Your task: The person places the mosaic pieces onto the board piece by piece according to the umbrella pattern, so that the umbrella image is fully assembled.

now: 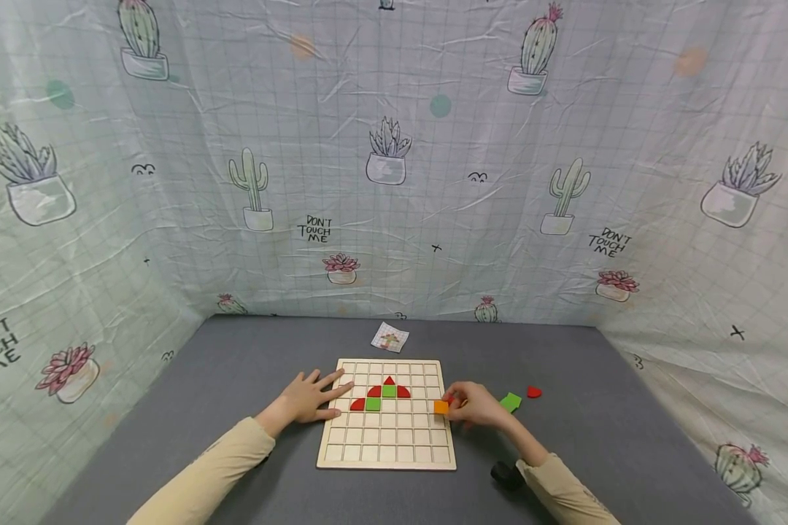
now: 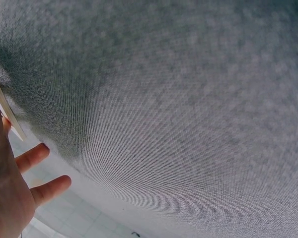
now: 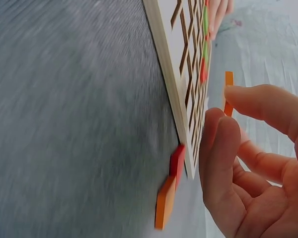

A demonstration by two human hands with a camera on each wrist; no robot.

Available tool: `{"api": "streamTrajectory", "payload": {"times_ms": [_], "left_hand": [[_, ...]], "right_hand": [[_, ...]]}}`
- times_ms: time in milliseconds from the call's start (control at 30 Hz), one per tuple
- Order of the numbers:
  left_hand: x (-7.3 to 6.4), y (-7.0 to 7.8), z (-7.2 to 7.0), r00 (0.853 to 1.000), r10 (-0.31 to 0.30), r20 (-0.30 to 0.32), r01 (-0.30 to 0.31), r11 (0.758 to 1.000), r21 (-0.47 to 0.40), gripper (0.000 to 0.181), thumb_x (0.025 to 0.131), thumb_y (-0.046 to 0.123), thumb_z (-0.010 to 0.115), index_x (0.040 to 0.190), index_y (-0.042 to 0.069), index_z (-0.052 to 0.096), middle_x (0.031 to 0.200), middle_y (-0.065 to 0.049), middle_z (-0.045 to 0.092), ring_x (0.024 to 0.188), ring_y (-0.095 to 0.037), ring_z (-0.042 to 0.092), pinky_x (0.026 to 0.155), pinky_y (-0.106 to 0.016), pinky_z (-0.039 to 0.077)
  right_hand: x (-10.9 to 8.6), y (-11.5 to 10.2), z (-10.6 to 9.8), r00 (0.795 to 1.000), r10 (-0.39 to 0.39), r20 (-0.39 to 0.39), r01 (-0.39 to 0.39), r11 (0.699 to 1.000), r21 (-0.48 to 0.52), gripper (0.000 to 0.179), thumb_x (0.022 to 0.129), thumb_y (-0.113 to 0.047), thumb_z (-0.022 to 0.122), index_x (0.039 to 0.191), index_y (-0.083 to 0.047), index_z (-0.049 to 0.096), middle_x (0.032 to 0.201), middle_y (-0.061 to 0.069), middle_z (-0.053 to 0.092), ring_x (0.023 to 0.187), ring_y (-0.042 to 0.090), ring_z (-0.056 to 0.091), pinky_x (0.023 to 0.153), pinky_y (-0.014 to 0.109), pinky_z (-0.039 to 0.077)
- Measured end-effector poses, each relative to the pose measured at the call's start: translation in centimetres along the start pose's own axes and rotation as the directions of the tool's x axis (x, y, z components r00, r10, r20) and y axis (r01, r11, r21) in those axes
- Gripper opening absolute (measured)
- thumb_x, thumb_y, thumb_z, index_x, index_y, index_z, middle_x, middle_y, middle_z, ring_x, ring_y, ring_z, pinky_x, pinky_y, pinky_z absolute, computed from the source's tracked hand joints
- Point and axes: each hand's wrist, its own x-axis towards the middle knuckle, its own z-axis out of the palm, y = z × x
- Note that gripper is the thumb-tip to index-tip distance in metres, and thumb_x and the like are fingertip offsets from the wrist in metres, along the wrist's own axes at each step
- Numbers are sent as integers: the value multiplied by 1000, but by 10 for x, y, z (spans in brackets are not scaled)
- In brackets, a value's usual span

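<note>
A wooden grid board point(image 1: 387, 456) lies on the table. Its cells hold green square tiles point(image 1: 373, 404), red quarter-round tiles point(image 1: 403, 392) and a red triangle point(image 1: 389, 380) at the top. My left hand point(image 1: 305, 398) rests at the board's left edge, fingers spread, some reaching over the grid. Between thumb and fingertips my right hand point(image 1: 478, 405) pinches an orange square tile point(image 1: 441, 407), held over the right edge of the board. In the right wrist view that tile point(image 3: 229, 82) appears edge-on, above the board's surface. Below, a red piece point(image 3: 177, 159) and another orange piece point(image 3: 165, 203) lie beside the board.
Right of my right hand lie green tiles point(image 1: 511, 402) and a red rounded piece point(image 1: 534, 392). Behind the board is a small card point(image 1: 390, 337) printed with a coloured pattern. A black object point(image 1: 507, 475) sits by the right wrist. A cactus-print curtain point(image 1: 394, 219) encloses the grey table point(image 1: 269, 350).
</note>
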Motion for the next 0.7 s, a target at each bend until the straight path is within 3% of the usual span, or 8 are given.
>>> {"api": "streamTrajectory", "payload": {"times_ms": [400,700], "left_hand": [[1,-1,-1,1000,18,-19,-18,1000,-3,57,89,54,37,140,28,29,146,-5,28,120,-38,40,90,-54,36],[-1,-1,-3,1000,8,-8,-8,1000,-22,57,90,53,37,140,28,29,146,-5,27,122,-38,39,92,-55,35]], "right_hand": [[21,-11,22,999,42,2,-42,998,52,24,74,-4,67,95,2,57,63,8,61,44,11,48,44,25,45],[34,-20,37,998,67,-9,-66,996,57,23,73,-1,66,94,1,57,61,6,60,45,10,48,44,23,42]]}}
